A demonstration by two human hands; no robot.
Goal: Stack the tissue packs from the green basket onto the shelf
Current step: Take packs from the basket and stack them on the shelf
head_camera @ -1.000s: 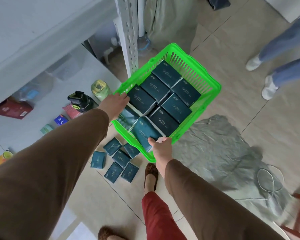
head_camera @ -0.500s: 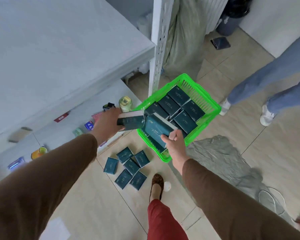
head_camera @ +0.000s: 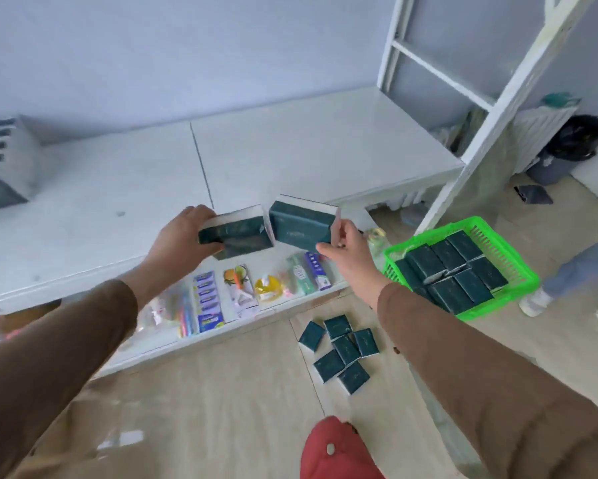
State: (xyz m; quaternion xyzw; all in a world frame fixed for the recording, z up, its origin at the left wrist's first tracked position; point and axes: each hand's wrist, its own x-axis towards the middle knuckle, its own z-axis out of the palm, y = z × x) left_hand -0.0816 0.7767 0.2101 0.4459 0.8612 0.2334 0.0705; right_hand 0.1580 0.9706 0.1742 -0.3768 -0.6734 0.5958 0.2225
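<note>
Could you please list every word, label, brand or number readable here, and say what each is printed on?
No text can be read in this picture.
Held tissue packs: faint pale print, too blurred.
Packs in the green basket: marks too small.
Packs on the floor: marks too small.
Blue-and-white packets on the lower shelf: print visible, unreadable.
Box beside them: lettering blurred.

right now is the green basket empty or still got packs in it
Not empty: the green basket on the floor holds a layer of dark tissue packs.
</note>
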